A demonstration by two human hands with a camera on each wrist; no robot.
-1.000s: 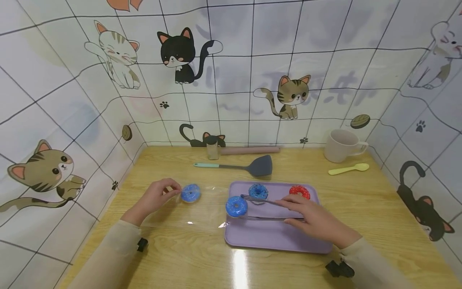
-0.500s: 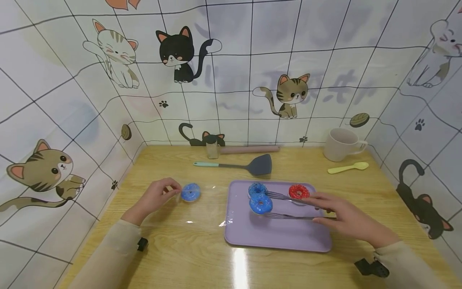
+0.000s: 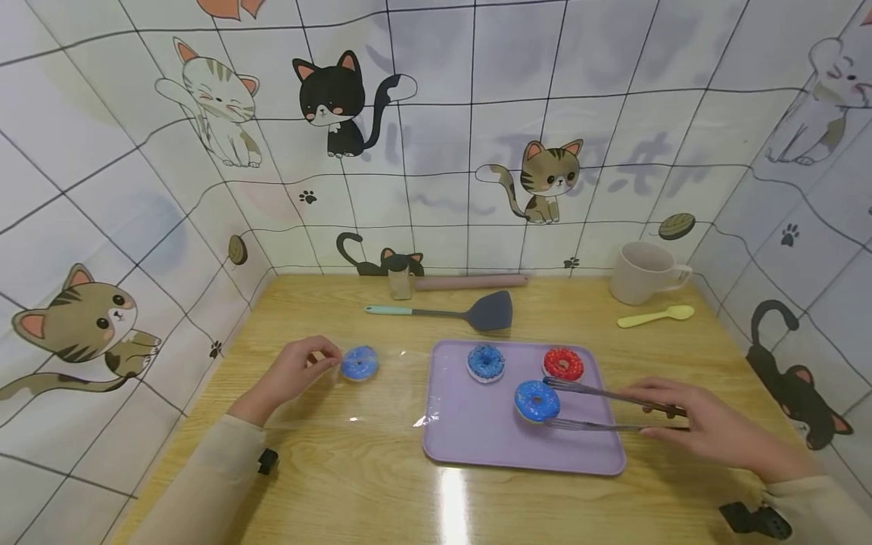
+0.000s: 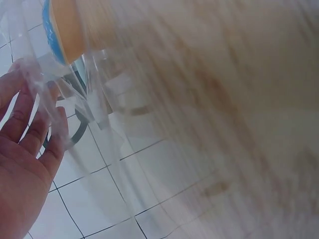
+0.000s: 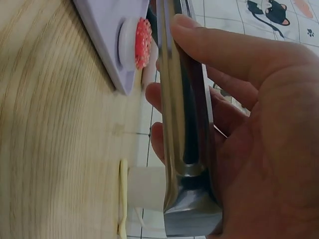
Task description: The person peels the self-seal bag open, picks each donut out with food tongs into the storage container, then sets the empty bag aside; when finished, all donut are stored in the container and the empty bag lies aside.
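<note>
My right hand grips metal tongs, whose tips hold a glossy blue doughnut over the lilac tray. In the right wrist view, thumb and fingers wrap the tongs. With thumb and fingertips, my left hand pinches the edge of a clear plastic bag at the tray's left. A lighter blue doughnut lies close to those fingertips, seen through the plastic. On the tray sit a dark-blue sprinkled doughnut and a red sprinkled doughnut.
Behind the tray lies a spatula with a mint handle. A pink rolling pin and a small jar stand along the back wall. At back right are a beige mug and a yellow spoon.
The right hand has drawn the tongs and the blue doughnut rightward, from the tray's left edge past the dark-blue doughnut to over the tray's right half. The left hand stays put.
</note>
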